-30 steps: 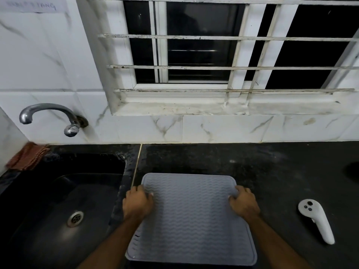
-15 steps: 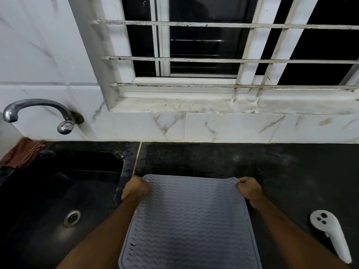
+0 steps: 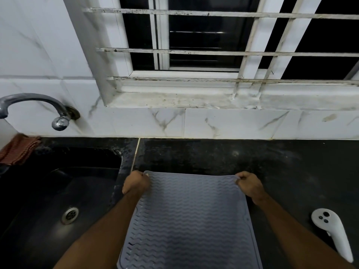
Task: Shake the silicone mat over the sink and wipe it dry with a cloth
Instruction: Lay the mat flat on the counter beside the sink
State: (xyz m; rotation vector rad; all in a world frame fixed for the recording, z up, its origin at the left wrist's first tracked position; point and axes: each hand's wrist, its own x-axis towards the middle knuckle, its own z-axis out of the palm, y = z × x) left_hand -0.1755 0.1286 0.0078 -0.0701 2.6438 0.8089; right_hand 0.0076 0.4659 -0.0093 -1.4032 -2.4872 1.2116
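The person stands at the black counter with one grey mat held by its two far corners. The left hand has its fingers clenched round the far left corner, and the right hand pinches the far right corner. The mat's far edge runs taut between them, and its long axis runs back toward the person's body, the near end out of view.

The mat is over the counter, just beside the sink, which lies to the left. The left hand is the nearer one to it, almost at the sink's right rim. So the carry looks to be a sideways one, leftward.

One tap stands over the sink, and one reddish cloth lies at the sink's far left corner. One white controller lies near the counter's right side.
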